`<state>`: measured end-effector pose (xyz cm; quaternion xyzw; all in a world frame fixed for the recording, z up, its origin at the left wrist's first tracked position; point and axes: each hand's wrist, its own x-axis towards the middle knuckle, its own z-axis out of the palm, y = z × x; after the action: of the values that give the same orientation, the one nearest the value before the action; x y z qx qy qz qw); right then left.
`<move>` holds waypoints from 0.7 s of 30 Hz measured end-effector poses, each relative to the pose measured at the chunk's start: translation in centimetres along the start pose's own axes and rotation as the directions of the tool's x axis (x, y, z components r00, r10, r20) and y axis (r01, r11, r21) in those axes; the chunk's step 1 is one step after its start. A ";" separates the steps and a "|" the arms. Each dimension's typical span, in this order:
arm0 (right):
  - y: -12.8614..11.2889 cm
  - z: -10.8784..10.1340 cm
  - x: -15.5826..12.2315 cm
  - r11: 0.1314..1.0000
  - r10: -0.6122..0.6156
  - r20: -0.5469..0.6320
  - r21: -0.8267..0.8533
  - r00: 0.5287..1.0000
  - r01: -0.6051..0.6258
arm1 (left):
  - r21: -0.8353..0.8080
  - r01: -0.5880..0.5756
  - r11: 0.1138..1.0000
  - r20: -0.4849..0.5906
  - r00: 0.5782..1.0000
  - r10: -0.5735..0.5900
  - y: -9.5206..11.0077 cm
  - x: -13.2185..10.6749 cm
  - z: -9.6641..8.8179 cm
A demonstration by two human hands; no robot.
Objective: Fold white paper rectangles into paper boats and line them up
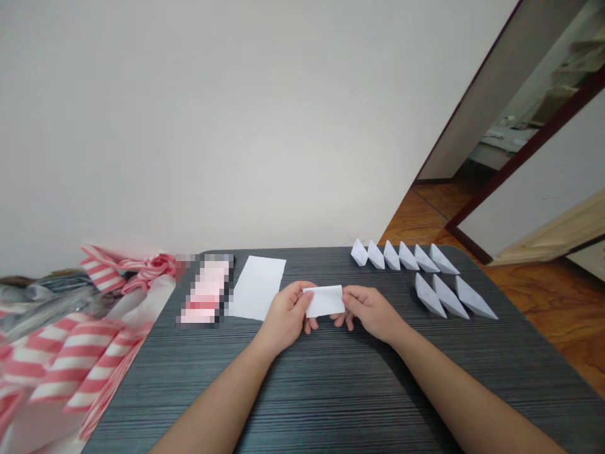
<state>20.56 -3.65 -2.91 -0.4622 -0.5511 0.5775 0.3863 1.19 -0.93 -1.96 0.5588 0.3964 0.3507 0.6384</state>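
Pinching folded paper [324, 301] — both hands [285, 317] [373, 312] — pink packet [205, 291] pixelated

The head-worn camera looks forward and down from close behind the left hand [285, 317] and right hand [372, 312], across a grey striped tabletop [326, 397] toward a white wall [212, 126].

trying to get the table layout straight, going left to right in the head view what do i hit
red-and-white striped plastic → pixelated, unreadable item → blank white paper sheet → left hand → folded white paper → right hand → rows of folded paper boats
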 end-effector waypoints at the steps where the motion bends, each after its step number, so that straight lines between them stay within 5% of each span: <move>1: 0.0 0.0 0.0 1.000 0.002 -0.006 0.022 1.000 -0.002 | -0.001 0.000 1.000 -0.002 1.000 0.000 0.0 0.0 0.0; 12: 0.5 0.1 0.0 0.996 0.016 -0.021 -0.085 1.000 -0.018 | 0.042 -0.012 0.999 -0.022 1.000 0.013 -0.2 -0.1 -0.1; 21: -0.5 0.4 -0.4 0.984 0.030 0.039 -0.179 0.999 -0.023 | 0.366 -0.157 0.917 -0.021 0.984 0.176 0.5 0.0 -0.2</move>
<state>20.29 -4.06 -2.36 -0.4900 -0.6023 0.5406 0.3240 0.97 -0.77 -1.50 0.6890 0.4225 0.3395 0.4812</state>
